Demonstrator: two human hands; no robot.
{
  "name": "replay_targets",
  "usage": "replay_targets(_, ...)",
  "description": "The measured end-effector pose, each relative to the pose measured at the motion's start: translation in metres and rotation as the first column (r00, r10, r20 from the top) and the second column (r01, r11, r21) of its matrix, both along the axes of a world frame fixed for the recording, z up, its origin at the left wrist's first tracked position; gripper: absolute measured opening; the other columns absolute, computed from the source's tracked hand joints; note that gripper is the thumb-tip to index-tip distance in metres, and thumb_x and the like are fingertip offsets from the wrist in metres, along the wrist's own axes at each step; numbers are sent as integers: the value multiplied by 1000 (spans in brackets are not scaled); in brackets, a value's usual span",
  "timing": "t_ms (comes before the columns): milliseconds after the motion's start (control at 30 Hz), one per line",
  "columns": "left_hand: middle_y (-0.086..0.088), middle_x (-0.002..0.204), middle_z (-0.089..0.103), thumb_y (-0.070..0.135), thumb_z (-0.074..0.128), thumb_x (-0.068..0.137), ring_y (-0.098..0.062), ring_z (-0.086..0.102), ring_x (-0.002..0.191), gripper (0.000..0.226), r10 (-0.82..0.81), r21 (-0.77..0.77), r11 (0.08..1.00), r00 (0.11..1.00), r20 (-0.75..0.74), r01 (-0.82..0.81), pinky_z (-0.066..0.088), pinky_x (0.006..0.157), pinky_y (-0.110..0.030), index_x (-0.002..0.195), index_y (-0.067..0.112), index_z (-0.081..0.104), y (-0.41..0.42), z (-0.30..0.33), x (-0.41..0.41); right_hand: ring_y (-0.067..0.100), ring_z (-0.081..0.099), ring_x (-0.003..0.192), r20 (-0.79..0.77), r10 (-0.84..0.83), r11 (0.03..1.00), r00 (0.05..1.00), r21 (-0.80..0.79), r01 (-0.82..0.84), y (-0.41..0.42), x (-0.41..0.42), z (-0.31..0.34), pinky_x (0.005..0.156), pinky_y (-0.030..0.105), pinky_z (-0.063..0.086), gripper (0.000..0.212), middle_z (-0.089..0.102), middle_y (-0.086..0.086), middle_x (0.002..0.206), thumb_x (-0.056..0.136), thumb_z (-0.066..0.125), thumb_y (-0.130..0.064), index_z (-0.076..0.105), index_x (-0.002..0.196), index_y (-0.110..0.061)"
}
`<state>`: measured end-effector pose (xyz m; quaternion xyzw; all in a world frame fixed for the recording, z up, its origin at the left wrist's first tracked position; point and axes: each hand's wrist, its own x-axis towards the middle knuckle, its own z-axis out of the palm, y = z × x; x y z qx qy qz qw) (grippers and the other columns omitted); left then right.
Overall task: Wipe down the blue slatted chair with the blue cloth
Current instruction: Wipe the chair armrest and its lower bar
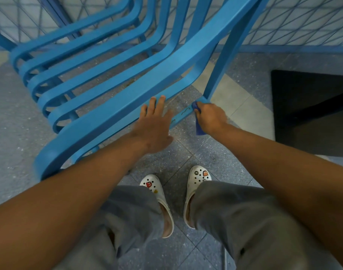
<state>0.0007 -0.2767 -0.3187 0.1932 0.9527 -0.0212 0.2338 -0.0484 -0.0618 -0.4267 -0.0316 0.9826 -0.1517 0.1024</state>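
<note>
Right hand [210,117] fingers curled round mostly hidden blue cloth [199,131] at chair [112,78] rail, left hand [154,121] fingers straight, blurred.

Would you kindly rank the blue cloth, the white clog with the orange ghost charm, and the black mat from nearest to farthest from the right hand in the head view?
1. Blue cloth: gripped in the right hand, against the chair's lower rail.
2. Black mat: on the floor, to the hand's right.
3. White clog with the orange ghost charm: below the hand, on the person's right foot.
</note>
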Motion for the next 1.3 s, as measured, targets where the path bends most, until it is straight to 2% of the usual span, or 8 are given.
replay_targets(133,-27,162,-25,56,50,99,-49,-15,151,87,-67,-136,989,998,-5,66,4,124,-57,162,18,3,10,2,13,40,64,101,44,150,988,988,13,-151,4,-1,2,77,42,50,39,66,17,123,108,38,-37,57,139,-21)
replay_targets(300,-24,164,-23,46,53,101,-46,-17,152,87,-141,-82,985,986,93,149,4,125,-56,162,15,-1,19,-8,37,38,63,102,50,-57,997,997,58,54,12,-14,5,75,37,46,37,65,17,123,108,36,-37,61,132,-22)
replay_targets(533,-19,167,-14,42,53,102,-42,-8,154,86,-62,-82,993,976,209,81,9,126,-52,162,12,-2,6,-23,40,43,62,103,80,319,946,944,34,-322,-8,10,2,81,50,53,37,60,19,124,109,37,-30,54,136,-12)
replay_targets(733,-17,164,18,25,55,101,-38,28,147,76,72,22,997,986,149,-76,30,120,-49,160,8,9,-21,-34,40,41,62,100,49,-49,995,998,-80,53,3,-9,4,75,35,41,32,65,25,114,107,39,-24,65,117,-9)
replay_targets(933,-16,140,51,19,59,98,-34,58,117,65,298,131,941,947,121,-313,53,95,-48,154,10,27,-33,-46,29,36,65,109,88,346,928,934,-178,-327,-19,20,13,91,46,54,36,69,14,125,101,57,-26,62,137,-19)
replay_targets(1033,-14,130,56,15,57,98,-32,61,106,49,306,119,940,945,117,-320,55,87,-43,145,11,43,-39,-56,27,30,66,109,83,148,941,986,-318,-114,-12,5,11,90,27,47,30,72,9,121,94,66,-18,71,123,-14)
replay_targets(1167,-12,120,56,9,54,97,-30,62,94,39,295,127,944,951,93,-306,55,78,-40,135,13,54,-46,-66,27,34,65,104,73,-288,901,955,-319,296,10,-10,5,83,33,46,22,70,16,112,95,60,-17,66,113,-7)
replay_targets(1300,-11,117,57,10,56,96,-30,62,93,38,288,141,945,955,69,-295,55,78,-41,134,14,56,-47,-70,24,36,64,86,24,-106,949,994,-295,109,-12,17,2,67,36,43,15,67,16,98,100,56,-21,58,108,-8)
